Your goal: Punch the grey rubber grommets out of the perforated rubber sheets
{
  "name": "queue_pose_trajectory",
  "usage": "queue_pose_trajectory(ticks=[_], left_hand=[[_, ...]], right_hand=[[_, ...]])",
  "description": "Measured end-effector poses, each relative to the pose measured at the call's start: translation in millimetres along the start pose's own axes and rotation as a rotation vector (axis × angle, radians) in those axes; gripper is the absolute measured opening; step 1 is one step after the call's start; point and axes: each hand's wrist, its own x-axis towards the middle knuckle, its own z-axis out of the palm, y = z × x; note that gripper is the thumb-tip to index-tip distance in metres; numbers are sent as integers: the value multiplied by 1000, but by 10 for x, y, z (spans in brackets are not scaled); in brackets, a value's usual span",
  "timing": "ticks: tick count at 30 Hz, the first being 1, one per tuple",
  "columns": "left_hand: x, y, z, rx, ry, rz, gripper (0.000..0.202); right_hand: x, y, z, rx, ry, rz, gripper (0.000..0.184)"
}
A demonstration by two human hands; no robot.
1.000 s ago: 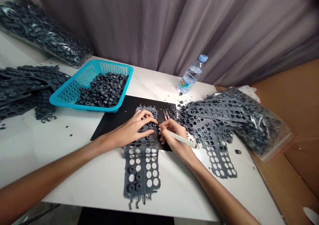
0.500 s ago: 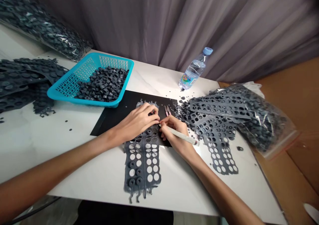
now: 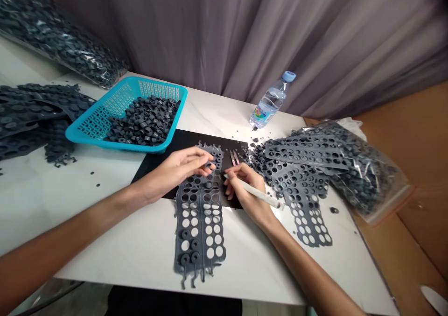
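Half a second on, the left hand (image 3: 177, 169) has lifted off the grey punched sheet (image 3: 200, 213) at frame centre, fingertips pinched on a small ring (image 3: 209, 163), while the right hand (image 3: 245, 185) stays clamped on a white tool (image 3: 254, 192).

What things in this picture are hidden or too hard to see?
All in the head view:
- Tip of the white tool: hidden by the right hand.
- What the left hand pinches: too small to tell.
- Rubber sheet: top part covered by both hands.
- Bottle label: too blurred to read.
- Grey sheets pile: cut off by the left edge.
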Motion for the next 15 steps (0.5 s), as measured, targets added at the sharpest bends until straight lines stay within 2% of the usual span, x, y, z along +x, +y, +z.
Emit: queue_pose_trajectory(ticks=[2, 4, 8, 15], left_hand=[[-64, -56, 13, -84, -56, -104, 30], [-101, -95, 34, -144, -116, -145, 31], [-131, -86, 58, -187, -190, -154, 28], [-156, 10, 79, -180, -205, -152, 28]], right_hand=[[5, -6, -3, 11, 41, -5, 21], [11, -13, -3, 4, 60, -2, 22], [21, -27, -4, -39, 45, -3, 23], [13, -41, -18, -93, 31, -5, 22]])
